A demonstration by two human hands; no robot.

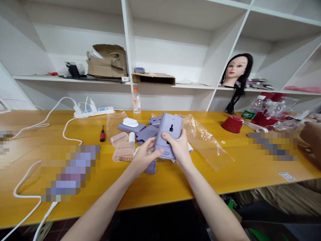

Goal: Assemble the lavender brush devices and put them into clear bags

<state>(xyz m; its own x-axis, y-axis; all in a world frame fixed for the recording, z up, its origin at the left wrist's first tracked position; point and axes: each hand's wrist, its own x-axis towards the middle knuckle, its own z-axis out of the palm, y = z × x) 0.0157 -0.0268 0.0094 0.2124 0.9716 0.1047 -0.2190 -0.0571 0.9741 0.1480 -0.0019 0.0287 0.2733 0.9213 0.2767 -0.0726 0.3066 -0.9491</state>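
A lavender plastic housing (168, 129), with a small black slot in its face, is held tilted up between both of my hands above the table. My left hand (145, 154) grips its lower left edge, thumb near an oval mark. On the opposite side, my right hand (181, 147) wraps the right edge with its thumb across the front. Below and behind lie more lavender plastic parts (147, 134), partly hidden by my hands. A white oval piece (130, 122) rests on one of them. To the left are clear plastic cases (122, 151), one containing a spring.
A screwdriver (102, 134) lies left of the parts. Clear plastic film (208, 144) spreads to the right, near a red bowl (232, 124). A bottle (136, 101) and a power strip (97, 111) stand at the back. Blurred devices and white cables flank the work area.
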